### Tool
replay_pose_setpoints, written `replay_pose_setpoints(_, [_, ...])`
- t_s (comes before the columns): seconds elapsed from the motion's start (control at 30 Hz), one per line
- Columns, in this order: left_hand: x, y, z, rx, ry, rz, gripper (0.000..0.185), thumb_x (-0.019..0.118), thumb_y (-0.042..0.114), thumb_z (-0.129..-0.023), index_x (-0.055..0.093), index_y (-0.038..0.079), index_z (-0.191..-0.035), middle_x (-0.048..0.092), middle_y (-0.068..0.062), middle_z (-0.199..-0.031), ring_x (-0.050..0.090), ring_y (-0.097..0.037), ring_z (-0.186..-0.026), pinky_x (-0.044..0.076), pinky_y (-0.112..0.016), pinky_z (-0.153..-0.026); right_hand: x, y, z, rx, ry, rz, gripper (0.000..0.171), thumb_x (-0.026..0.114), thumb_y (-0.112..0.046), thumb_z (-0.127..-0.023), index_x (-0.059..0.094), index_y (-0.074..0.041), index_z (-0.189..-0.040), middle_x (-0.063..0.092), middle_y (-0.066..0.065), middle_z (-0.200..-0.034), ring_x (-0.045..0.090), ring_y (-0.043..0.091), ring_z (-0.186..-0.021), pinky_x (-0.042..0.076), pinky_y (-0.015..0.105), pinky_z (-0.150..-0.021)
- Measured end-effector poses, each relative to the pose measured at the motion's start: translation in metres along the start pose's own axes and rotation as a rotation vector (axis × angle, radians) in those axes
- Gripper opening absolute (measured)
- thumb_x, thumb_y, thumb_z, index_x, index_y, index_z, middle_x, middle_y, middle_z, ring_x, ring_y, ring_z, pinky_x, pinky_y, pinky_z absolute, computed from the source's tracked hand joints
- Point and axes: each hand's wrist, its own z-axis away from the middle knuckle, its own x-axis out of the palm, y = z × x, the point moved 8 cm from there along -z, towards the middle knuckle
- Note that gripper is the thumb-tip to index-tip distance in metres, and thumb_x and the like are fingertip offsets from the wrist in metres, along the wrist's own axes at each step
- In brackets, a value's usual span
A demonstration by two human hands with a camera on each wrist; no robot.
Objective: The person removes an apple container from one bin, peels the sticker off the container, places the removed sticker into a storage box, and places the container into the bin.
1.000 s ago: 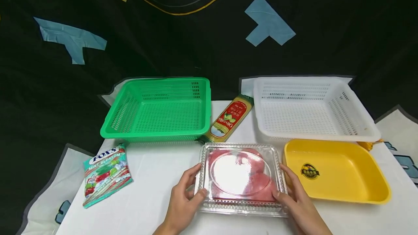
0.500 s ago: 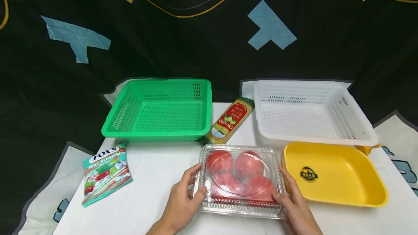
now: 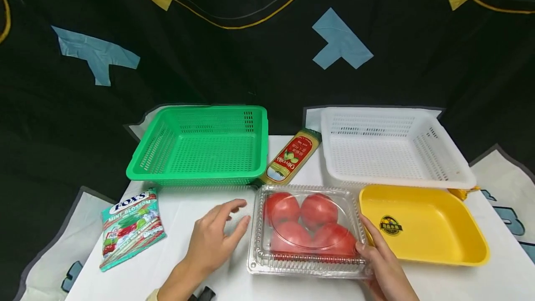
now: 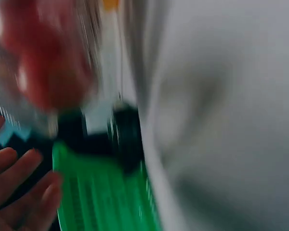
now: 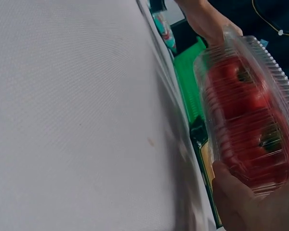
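Note:
A clear plastic clamshell box (image 3: 307, 194) sits at the front middle of the white table, with several red tomatoes (image 3: 319, 210) showing through its lid. My right hand (image 3: 386, 264) grips the box's right edge, thumb over the lid's rim and fingers along the side. Left of the box, my left hand (image 3: 213, 240) is held apart from it, fingers loosely bent with nothing in them. In the right wrist view, green tomato stems show through the ribbed side of the box (image 5: 231, 113). The left wrist view is blurred, with the left fingers (image 4: 26, 187) below the box.
A green basket (image 3: 215, 175) stands at the back left and a white basket (image 3: 397, 178) at the back right. An olive oil container (image 3: 290, 157) lies between them. A yellow tray (image 3: 434, 226) is right of the box; a Fox's candy bag (image 3: 131, 226) lies at the left.
My left hand has let go of the box's left edge and moved away to the left. The right hand keeps its hold. Glare on the lid has faded, so the tomatoes show clearly.

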Motion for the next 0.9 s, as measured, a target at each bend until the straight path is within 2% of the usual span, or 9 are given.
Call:
replay_pose_setpoints(0.1, [-0.019,-0.015,-0.011,0.103,0.147,-0.14,0.028,0.067,0.017,-0.081,0.069,0.006,-0.108,0.067,-0.006,-0.109,0.062,-0.027,-0.097,0.047,-0.039,-0.086,0.0,-0.001,0.002,0.01,0.007,-0.019,0.062,0.049,-0.015,-0.095,0.029,-0.033,-0.15,0.018,0.017,-0.151,0.053,0.038,-0.105,0.05,0.049,-0.081])
replay_pose_setpoints(0.17, [-0.029,-0.03,-0.018,0.121,0.179,-0.191,0.03,0.069,0.015,-0.08,0.07,0.005,-0.108,0.064,-0.011,-0.115,0.057,-0.035,-0.104,0.041,-0.046,-0.09,0.001,-0.003,0.002,0.007,-0.004,-0.052,0.061,0.049,-0.015,-0.096,0.029,-0.034,-0.15,0.021,0.02,-0.148,0.055,0.038,-0.103,0.05,0.051,-0.08])
replay_pose_setpoints(0.23, [-0.035,-0.048,-0.022,0.097,0.187,-0.223,0.032,0.071,0.017,-0.08,0.07,0.007,-0.11,0.061,-0.014,-0.12,0.052,-0.039,-0.11,0.037,-0.05,-0.091,0.004,-0.007,0.002,-0.003,-0.033,-0.097,0.06,0.047,-0.014,-0.097,0.028,-0.033,-0.15,0.023,0.022,-0.147,0.055,0.039,-0.104,0.05,0.053,-0.08])
replay_pose_setpoints(0.3, [-0.039,-0.066,-0.024,0.045,0.169,-0.239,0.034,0.075,0.018,-0.08,0.071,0.01,-0.112,0.059,-0.015,-0.122,0.051,-0.039,-0.111,0.036,-0.051,-0.089,0.007,-0.012,0.002,-0.011,-0.066,-0.136,0.061,0.046,-0.013,-0.097,0.026,-0.032,-0.151,0.023,0.022,-0.147,0.053,0.039,-0.108,0.049,0.053,-0.083])
replay_pose_setpoints(0.43, [-0.042,-0.09,-0.022,-0.032,0.16,-0.227,0.031,0.08,0.014,-0.077,0.074,0.011,-0.107,0.062,-0.013,-0.114,0.052,-0.036,-0.108,0.035,-0.05,-0.09,0.011,-0.02,0.0,-0.017,-0.102,-0.153,0.062,0.044,-0.013,-0.098,0.022,-0.031,-0.152,0.018,0.016,-0.15,0.044,0.036,-0.12,0.046,0.049,-0.089])
replay_pose_setpoints(0.6, [-0.041,-0.096,-0.022,-0.044,0.19,-0.201,0.022,0.079,0.01,-0.079,0.076,0.01,-0.1,0.064,-0.01,-0.105,0.053,-0.033,-0.102,0.033,-0.05,-0.09,0.012,-0.033,-0.001,-0.036,-0.12,-0.131,0.062,0.044,-0.016,-0.098,0.019,-0.034,-0.153,0.015,0.013,-0.152,0.041,0.035,-0.123,0.045,0.044,-0.091])
replay_pose_setpoints(0.73, [-0.041,-0.097,-0.023,-0.036,0.223,-0.172,0.021,0.079,0.009,-0.077,0.077,0.011,-0.098,0.065,-0.009,-0.102,0.054,-0.033,-0.098,0.033,-0.05,-0.089,0.018,-0.051,-0.004,-0.06,-0.145,-0.118,0.061,0.044,-0.017,-0.099,0.02,-0.038,-0.152,0.015,0.011,-0.152,0.044,0.035,-0.122,0.046,0.044,-0.091])
replay_pose_setpoints(0.9, [-0.041,-0.096,-0.023,-0.026,0.262,-0.144,0.023,0.08,0.006,-0.075,0.078,0.012,-0.097,0.066,-0.007,-0.101,0.054,-0.033,-0.095,0.033,-0.051,-0.085,0.031,-0.072,-0.013,-0.063,-0.164,-0.124,0.06,0.047,-0.02,-0.098,0.025,-0.041,-0.15,0.019,0.009,-0.151,0.04,0.035,-0.124,0.045,0.042,-0.093])
